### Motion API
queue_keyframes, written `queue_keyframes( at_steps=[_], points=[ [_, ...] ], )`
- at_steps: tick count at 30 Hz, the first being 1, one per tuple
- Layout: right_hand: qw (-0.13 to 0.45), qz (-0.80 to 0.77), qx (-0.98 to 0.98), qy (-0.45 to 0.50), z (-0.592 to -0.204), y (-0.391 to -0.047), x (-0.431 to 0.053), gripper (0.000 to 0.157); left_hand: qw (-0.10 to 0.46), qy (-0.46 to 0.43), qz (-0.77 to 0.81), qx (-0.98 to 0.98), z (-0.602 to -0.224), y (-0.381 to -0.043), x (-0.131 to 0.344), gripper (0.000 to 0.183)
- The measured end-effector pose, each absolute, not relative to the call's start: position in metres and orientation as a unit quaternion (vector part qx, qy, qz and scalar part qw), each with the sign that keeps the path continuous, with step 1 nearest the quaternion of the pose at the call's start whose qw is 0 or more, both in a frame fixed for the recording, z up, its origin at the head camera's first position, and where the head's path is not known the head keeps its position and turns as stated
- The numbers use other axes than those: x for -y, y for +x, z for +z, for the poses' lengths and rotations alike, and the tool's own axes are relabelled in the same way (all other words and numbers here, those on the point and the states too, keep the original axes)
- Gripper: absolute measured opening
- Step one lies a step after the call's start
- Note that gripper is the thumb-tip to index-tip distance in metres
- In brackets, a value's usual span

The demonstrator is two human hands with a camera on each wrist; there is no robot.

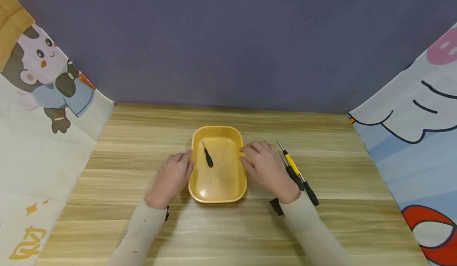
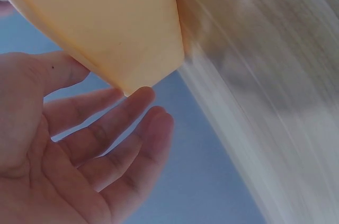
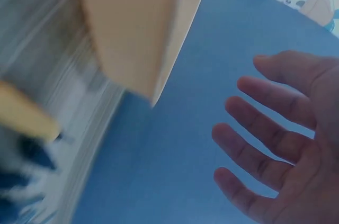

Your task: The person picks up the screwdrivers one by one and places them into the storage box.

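Note:
A yellow plastic tray (image 1: pixel 225 196) lies on the wooden table. Inside it is a small black-handled screwdriver (image 1: pixel 208 159), its tip pointing away from me. My left hand (image 1: pixel 171 178) is at the tray's left rim; in the left wrist view its loosely bent fingers (image 2: pixel 130 113) lie right at the tray's corner, with the thumb along the rim. On the opposite side my right hand (image 1: pixel 265 166) reaches the right rim in the head view. The right wrist view shows that hand's fingers (image 3: pixel 259 123) spread and apart from the tray wall (image 3: pixel 132 33), with nothing held.
Just right of my right hand lie more screwdrivers: a yellow-handled one (image 1: pixel 292 163), a black-handled one (image 1: pixel 294 177) partly beside my wrist, and another black handle (image 1: pixel 311 194). A dark blue-grey panel (image 1: pixel 228 47) stands behind the table, with cartoon-printed sheets (image 1: pixel 46 119) at the sides.

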State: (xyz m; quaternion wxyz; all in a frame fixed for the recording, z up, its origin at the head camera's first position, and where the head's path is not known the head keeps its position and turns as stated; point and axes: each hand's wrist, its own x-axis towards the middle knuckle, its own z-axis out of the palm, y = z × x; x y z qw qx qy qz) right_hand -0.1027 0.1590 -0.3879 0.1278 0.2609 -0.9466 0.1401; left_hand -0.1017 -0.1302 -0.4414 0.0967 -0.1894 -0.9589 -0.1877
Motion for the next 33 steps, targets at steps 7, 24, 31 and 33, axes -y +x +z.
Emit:
queue_keyframes(
  at_steps=[7, 24, 31, 33],
  points=[
    [0.189, 0.172, 0.936, 0.242, -0.405, -0.083, -0.208, 0.024, 0.100, -0.193, -0.188, 0.958, -0.441, -0.101, 0.128, 0.042],
    [0.230, 0.181, 0.949, 0.120, -0.440, -0.045, -0.273, 0.022, 0.117, -0.198, -0.201, 0.952, -0.444, -0.102, 0.130, 0.041],
    [0.212, 0.171, 0.960, 0.060, -0.461, -0.021, -0.277, 0.021, 0.118, -0.199, -0.211, 0.950, -0.444, -0.101, 0.130, 0.040],
    [0.209, 0.170, 0.962, 0.051, -0.464, -0.018, -0.278, 0.021, 0.117, -0.198, -0.214, 0.950, -0.443, -0.101, 0.130, 0.040]
  ],
)
